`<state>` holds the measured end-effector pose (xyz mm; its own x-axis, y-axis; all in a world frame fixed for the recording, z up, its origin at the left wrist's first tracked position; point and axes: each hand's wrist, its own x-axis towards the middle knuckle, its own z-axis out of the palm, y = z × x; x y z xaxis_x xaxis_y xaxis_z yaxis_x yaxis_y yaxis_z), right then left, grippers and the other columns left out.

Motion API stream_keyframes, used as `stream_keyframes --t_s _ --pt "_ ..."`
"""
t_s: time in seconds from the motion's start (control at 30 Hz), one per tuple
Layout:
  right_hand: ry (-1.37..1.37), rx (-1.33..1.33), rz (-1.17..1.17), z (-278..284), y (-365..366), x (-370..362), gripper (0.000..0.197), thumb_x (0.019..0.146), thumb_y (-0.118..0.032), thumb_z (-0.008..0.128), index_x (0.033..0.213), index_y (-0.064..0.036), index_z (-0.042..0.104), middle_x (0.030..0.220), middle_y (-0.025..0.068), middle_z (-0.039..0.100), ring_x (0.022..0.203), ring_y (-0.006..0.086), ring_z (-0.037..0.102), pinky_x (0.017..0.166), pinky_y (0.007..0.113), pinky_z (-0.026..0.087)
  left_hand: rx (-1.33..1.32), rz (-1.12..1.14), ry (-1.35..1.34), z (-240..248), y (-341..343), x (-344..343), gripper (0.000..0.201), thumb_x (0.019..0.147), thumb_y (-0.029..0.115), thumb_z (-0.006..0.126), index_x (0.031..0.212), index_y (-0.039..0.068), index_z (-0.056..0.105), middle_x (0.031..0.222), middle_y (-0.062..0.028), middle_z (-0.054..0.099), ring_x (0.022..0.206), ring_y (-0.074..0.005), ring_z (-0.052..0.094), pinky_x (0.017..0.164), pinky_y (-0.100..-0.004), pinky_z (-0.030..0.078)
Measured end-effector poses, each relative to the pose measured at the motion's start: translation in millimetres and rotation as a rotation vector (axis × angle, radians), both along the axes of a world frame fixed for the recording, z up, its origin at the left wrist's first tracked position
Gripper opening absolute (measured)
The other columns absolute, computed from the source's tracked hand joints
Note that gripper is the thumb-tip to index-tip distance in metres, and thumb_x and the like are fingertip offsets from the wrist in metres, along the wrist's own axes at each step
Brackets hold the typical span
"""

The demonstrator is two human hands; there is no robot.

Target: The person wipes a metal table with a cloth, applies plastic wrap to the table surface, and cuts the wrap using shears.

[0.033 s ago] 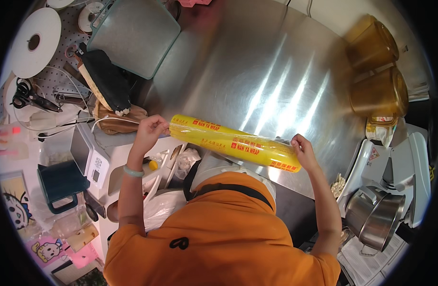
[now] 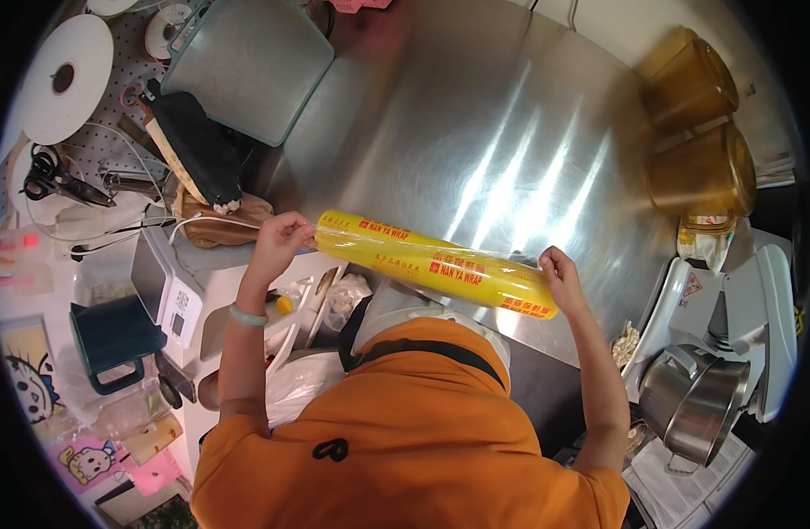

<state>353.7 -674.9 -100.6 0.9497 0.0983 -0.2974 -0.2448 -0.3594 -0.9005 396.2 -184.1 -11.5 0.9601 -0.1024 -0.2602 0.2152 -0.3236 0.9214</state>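
A yellow roll of plastic wrap (image 2: 433,263) with red print lies slantwise in front of my body, its left end farther from me than its right. My left hand (image 2: 284,240), with a pale bangle on the wrist, is closed in a pinch at the roll's left end. At the other end my right hand (image 2: 562,280) pinches too, thumb and fingers together. Shiny clear film shows over the roll and near both hands. Whether the fingertips grip only the film or the roll's ends as well, I cannot tell.
A steel worktop (image 2: 405,132) spreads beyond the roll. On the left are a grey-green tray (image 2: 251,66), a black pouch (image 2: 193,145), scissors (image 2: 57,181) and a dark mug (image 2: 114,344). Amber containers (image 2: 700,172) and a steel pot (image 2: 696,401) stand at right.
The print on the roll has shifted very slightly, as if the roll turned a little. Both hands stay where they were.
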Motion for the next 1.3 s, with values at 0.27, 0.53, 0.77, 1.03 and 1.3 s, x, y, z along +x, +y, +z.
stream_keyframes --t_s 0.27,0.53,0.77,1.03,1.3 --pt "-0.156 -0.144 -0.168 -8 2 -11 0.019 0.092 -0.013 0.055 0.076 -0.0022 0.053 0.064 0.0060 0.046 0.055 0.0124 0.040 0.052 0.028 0.035 -0.054 -0.054 0.079 -9 -10 9 0.009 0.090 0.006 0.059 0.085 -0.001 0.059 0.076 -0.0021 0.061 0.068 -0.0092 0.061 0.066 -0.0226 0.050" --pt "-0.234 -0.192 0.273 22 -23 -24 0.017 0.073 -0.007 0.073 0.073 0.0019 0.059 0.079 0.0127 0.058 0.064 0.0263 0.054 0.063 0.035 0.046 -0.004 -0.079 0.017 -5 -17 36 0.013 0.091 0.009 0.058 0.084 -0.002 0.058 0.072 -0.0018 0.060 0.064 -0.0078 0.058 0.063 -0.0223 0.049" --pt "0.160 0.040 -0.048 12 -43 -61 0.007 0.079 0.000 0.067 0.086 0.0013 0.065 0.075 0.0088 0.064 0.078 0.0203 0.061 0.074 0.030 0.048 0.158 -0.119 0.086 -1 -16 37 0.012 0.091 0.009 0.059 0.084 -0.001 0.059 0.072 0.0000 0.059 0.066 -0.0063 0.057 0.066 -0.0226 0.052" --pt "0.257 0.336 -0.043 -17 -45 -89 0.017 0.084 0.007 0.059 0.100 0.0049 0.065 0.098 0.0084 0.063 0.096 0.0151 0.059 0.084 0.028 0.048 0.148 -0.119 0.065 1 -14 33 0.015 0.092 0.014 0.059 0.084 0.001 0.058 0.073 -0.0011 0.057 0.065 -0.0073 0.056 0.072 -0.0298 0.056" --pt "0.302 0.222 -0.103 -21 -38 -85 0.015 0.082 0.001 0.065 0.097 0.0020 0.068 0.088 0.0063 0.064 0.079 0.0143 0.061 0.072 0.026 0.049 0.151 -0.116 0.070 -1 -12 35 0.017 0.092 0.015 0.061 0.084 0.000 0.059 0.074 0.0003 0.059 0.065 -0.0057 0.056 0.064 -0.0226 0.052"
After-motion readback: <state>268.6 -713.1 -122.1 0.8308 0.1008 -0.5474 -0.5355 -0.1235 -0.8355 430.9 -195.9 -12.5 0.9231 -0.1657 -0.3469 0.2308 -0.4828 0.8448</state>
